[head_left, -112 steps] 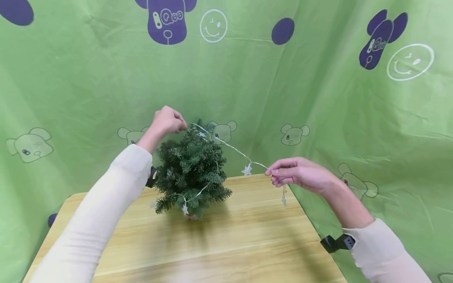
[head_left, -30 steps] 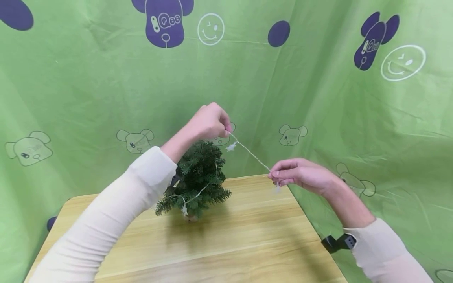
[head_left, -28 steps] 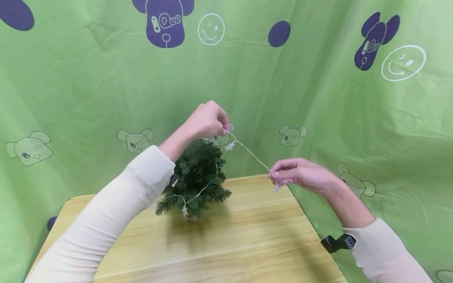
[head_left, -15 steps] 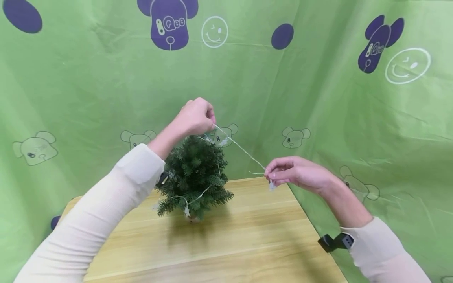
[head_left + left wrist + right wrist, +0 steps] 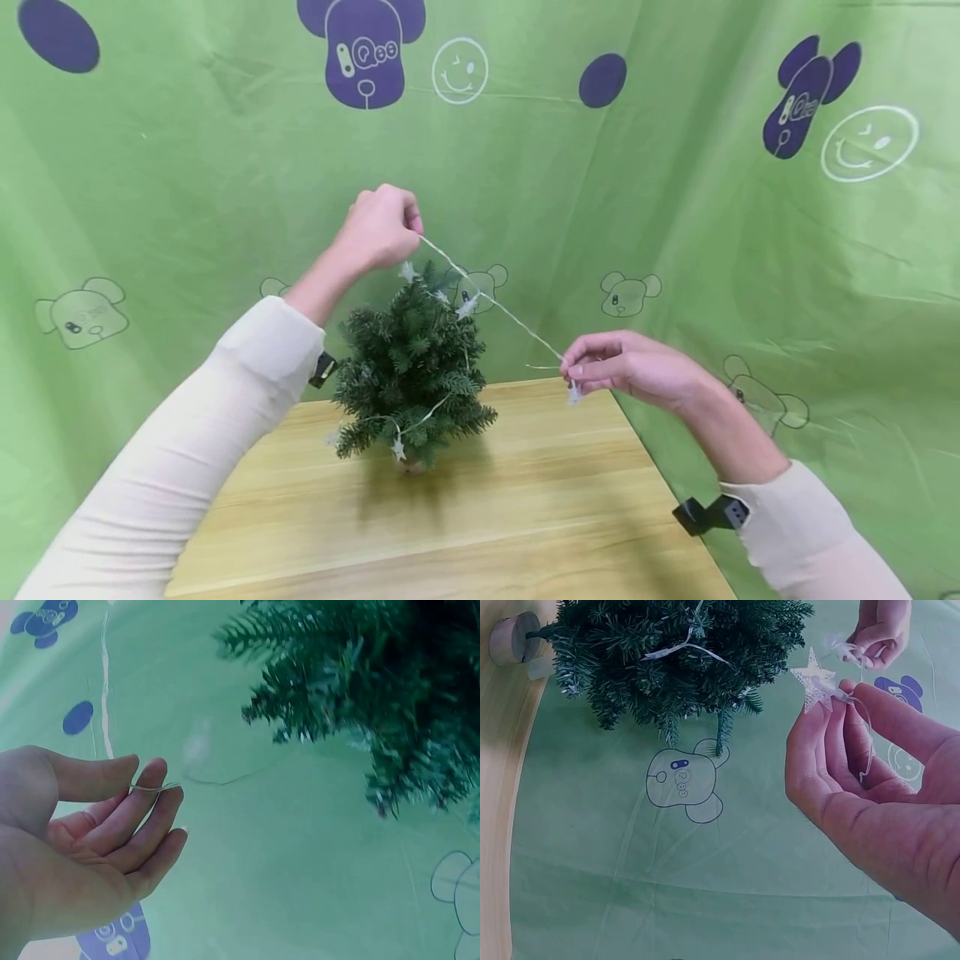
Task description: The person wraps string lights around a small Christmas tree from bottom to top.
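A small green artificial Christmas tree (image 5: 412, 358) stands on the table, with part of a string of star lights (image 5: 517, 321) wound round it. Above the treetop my left hand (image 5: 382, 227) pinches the pale wire between thumb and fingertips; the left wrist view shows the wire crossing those fingertips (image 5: 154, 776). To the right of the tree my right hand (image 5: 633, 367) pinches the same string near its end. A clear plastic star (image 5: 814, 681) sticks out from these fingers in the right wrist view. Between the hands the wire slants down to the right, with another star (image 5: 467, 307) hanging from it.
The light wood table (image 5: 480, 517) spreads below the tree. Behind and to the right hangs a green printed curtain (image 5: 525, 167). A star (image 5: 398, 448) dangles from a low front branch, and the tree's round base (image 5: 514, 639) shows in the right wrist view.
My left hand moves from right of the treetop leftward and up, drawing the string over the top; a star now hangs just below that hand. The right hand stays nearly still, still holding the string.
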Demonstrator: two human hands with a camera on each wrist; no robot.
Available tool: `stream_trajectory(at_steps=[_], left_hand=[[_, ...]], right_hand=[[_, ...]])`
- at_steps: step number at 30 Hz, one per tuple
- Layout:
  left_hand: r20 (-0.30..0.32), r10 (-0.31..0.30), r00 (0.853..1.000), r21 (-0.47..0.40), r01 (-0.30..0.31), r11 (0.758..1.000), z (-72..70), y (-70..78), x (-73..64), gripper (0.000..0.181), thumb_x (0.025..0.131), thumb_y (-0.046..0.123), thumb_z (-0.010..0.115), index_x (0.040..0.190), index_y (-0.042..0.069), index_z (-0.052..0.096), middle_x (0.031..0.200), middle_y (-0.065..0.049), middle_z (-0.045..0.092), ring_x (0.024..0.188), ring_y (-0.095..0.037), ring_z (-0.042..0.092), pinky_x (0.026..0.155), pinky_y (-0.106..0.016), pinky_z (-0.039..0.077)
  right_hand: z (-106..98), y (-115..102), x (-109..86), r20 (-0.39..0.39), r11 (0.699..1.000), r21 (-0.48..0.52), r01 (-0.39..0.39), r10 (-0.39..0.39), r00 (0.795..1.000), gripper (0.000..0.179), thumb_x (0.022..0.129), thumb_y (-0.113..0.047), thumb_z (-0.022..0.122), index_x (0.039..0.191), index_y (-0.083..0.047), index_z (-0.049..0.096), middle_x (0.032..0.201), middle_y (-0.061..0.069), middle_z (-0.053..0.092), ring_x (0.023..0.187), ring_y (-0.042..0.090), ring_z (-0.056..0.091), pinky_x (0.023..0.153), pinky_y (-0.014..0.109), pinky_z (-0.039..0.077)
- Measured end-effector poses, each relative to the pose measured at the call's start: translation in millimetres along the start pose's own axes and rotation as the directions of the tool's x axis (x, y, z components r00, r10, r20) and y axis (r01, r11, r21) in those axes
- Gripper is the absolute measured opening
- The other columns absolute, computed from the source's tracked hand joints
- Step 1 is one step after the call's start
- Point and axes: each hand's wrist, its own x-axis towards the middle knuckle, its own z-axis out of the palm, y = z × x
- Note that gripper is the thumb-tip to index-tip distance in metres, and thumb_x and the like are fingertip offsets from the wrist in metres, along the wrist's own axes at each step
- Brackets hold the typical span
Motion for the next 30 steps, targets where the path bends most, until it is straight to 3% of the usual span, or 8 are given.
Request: stream_trajectory(at_steps=[8, 13, 22, 30], left_hand=[[-0.056, -0.038, 0.998, 0.004, 0.038, 0.999, -9.6, -22.6, -2.8, 0.026, 0.082, -0.005, 0.054, 0.102, 0.003, 0.068, 0.102, -0.013, 0.069, 0.094, -0.031, 0.061, 0.093, -0.046, 0.052], [-0.045, -0.047, 0.998, -0.022, 0.046, 0.999, -15.6, -34.4, -6.4, 0.013, 0.087, 0.001, 0.064, 0.099, 0.004, 0.068, 0.099, -0.012, 0.07, 0.089, -0.028, 0.063, 0.094, -0.046, 0.052], [0.056, -0.023, 0.998, -0.028, 0.025, 0.999, -26.2, -54.0, -16.4, 0.011, 0.091, 0.006, 0.065, 0.102, 0.002, 0.065, 0.095, -0.012, 0.07, 0.078, -0.023, 0.066, 0.076, -0.035, 0.054], [0.127, 0.021, 0.992, 0.028, -0.025, 0.999, -26.1, -74.2, -30.8, 0.008, 0.095, 0.01, 0.066, 0.1, 0.004, 0.063, 0.093, -0.013, 0.071, 0.078, -0.024, 0.063, 0.076, -0.039, 0.053]], right_hand=[[4, -2, 2.7, 0.006, 1.0, -0.005, -0.004, 0.004, 1.0, 0.019, 0.097, -0.01, 0.063, 0.114, -0.001, 0.065, 0.103, 0.01, 0.068, 0.095, 0.02, 0.065, 0.094, 0.034, 0.057], [7, -4, 6.3, 0.013, 1.0, -0.004, -0.005, 0.005, 1.0, 0.02, 0.097, -0.009, 0.063, 0.115, -0.001, 0.064, 0.103, 0.008, 0.068, 0.095, 0.02, 0.066, 0.094, 0.036, 0.057], [9, -7, 12.2, 0.024, 1.0, 0.002, 0.013, -0.013, 1.0, 0.019, 0.097, -0.008, 0.063, 0.114, -0.002, 0.065, 0.104, 0.008, 0.069, 0.094, 0.018, 0.066, 0.093, 0.034, 0.058], [11, -6, 17.1, 0.034, 1.0, -0.006, 0.01, -0.01, 0.999, 0.02, 0.097, -0.01, 0.063, 0.115, -0.001, 0.065, 0.105, 0.008, 0.069, 0.095, 0.019, 0.066, 0.094, 0.036, 0.057]])
